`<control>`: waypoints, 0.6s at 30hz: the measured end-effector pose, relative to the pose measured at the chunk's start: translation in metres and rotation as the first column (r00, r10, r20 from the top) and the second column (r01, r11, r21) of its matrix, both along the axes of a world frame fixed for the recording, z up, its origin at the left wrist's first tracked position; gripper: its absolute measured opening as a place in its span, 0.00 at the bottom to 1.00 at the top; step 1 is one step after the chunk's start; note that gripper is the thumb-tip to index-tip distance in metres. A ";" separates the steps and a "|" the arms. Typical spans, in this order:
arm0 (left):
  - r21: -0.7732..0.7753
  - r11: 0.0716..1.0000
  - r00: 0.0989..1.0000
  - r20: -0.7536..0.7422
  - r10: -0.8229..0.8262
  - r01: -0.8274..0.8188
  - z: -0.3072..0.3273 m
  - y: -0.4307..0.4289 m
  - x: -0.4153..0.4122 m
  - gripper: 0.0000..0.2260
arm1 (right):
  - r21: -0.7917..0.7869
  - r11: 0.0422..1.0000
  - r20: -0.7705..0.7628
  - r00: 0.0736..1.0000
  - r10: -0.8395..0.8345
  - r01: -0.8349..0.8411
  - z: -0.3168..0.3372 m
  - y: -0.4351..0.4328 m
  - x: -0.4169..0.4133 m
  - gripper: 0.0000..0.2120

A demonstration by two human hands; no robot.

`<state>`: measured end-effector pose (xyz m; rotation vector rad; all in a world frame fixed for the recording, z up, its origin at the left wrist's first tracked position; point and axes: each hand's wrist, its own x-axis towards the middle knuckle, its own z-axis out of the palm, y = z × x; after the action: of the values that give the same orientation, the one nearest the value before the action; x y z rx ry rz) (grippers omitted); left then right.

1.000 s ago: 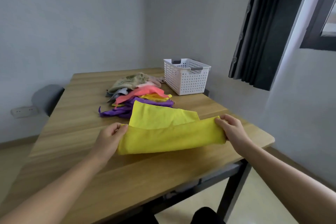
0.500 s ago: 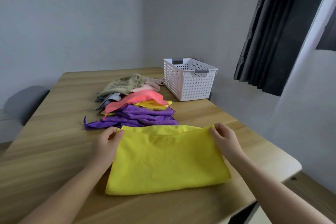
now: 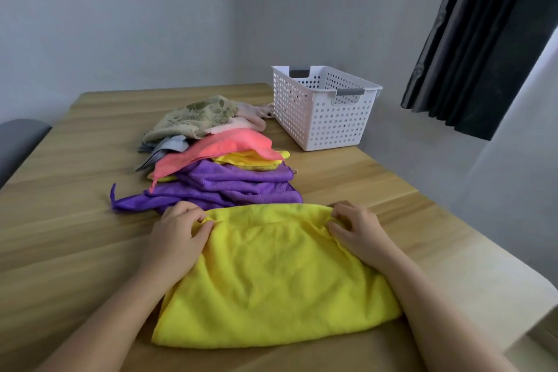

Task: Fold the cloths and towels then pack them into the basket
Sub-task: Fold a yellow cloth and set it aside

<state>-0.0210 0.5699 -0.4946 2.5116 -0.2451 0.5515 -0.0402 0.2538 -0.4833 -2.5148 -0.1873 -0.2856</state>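
A yellow cloth (image 3: 277, 278), folded in half, lies flat on the wooden table (image 3: 75, 220) right in front of me. My left hand (image 3: 178, 235) pinches its far left corner and my right hand (image 3: 356, 232) pinches its far right corner. Just beyond it lies a pile of unfolded cloths (image 3: 217, 160): purple at the front, then yellow, coral pink, grey, pale pink and a beige patterned towel at the back. A white perforated basket (image 3: 320, 118) with grey handles stands at the far right of the table; no cloth shows inside it.
The table's right edge (image 3: 471, 251) runs close to my right arm. A dark curtain (image 3: 483, 39) hangs at the upper right. The back of a grey chair (image 3: 18, 142) shows at the left edge. Grey walls stand behind the table.
Both hands carried the near edge of the yellow cloth up and over to the far edge, folding it in half. They now grip the far corners a little closer together.
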 end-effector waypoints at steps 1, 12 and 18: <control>0.001 1.000 1.000 0.008 -0.003 0.003 0.001 0.000 -0.001 0.04 | 0.021 1.000 0.016 1.000 0.010 -0.011 0.000 -0.001 0.000 0.03; -0.092 0.996 0.997 0.074 0.006 0.000 0.003 -0.002 -0.005 0.04 | 0.520 0.852 0.112 0.994 0.001 -0.060 0.006 -0.004 -0.014 0.05; -0.099 0.995 0.998 0.065 0.006 0.001 0.004 -0.002 -0.005 0.04 | 0.775 0.630 0.138 0.986 -0.090 -0.050 0.008 -0.008 -0.014 0.16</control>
<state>-0.0258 0.5676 -0.4903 2.4010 -0.2333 0.6317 -0.0542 0.2455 -0.4752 -1.6129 -0.0700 -0.4682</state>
